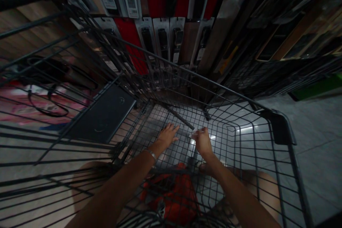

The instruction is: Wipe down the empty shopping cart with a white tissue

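Both my hands are inside a black wire shopping cart (275,124), low over its mesh floor. My left hand (167,135), with a bracelet at the wrist, has its fingers spread and holds nothing. Closed around a small, pale, see-through piece (194,134), my right hand (203,141) is just to the right of the left one. A thin dark strip (177,115) lies slanting across the cart, its near end by the pale piece. Whether the two are joined cannot be made out.
Packaged goods (162,39) hang on a rack beyond the cart. A dark folded panel (103,112) is at the cart's left. Under the mesh shows something red (179,199). Pink packages (50,103) are farther left.
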A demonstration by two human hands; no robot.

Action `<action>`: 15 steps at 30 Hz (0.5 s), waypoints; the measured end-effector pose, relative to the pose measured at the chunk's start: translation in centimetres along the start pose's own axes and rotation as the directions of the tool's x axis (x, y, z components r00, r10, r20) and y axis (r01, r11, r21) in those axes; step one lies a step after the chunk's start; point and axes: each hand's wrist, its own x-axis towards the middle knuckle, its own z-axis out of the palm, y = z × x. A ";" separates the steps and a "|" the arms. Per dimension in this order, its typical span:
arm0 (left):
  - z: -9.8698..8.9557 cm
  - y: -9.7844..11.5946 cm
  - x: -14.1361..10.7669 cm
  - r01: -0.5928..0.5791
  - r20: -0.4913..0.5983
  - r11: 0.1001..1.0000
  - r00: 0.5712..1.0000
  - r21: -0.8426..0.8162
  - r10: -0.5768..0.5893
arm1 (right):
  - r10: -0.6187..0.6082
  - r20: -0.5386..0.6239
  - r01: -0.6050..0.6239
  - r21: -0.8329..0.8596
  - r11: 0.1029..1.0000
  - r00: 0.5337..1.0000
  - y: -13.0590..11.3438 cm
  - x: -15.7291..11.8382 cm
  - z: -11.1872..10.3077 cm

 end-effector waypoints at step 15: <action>0.6 0.2 0.3 0.005 -0.010 1.000 1.000 -0.024 -0.005 | -0.229 0.371 0.277 -0.078 0.958 0.900 -2.6 -1.5 -0.6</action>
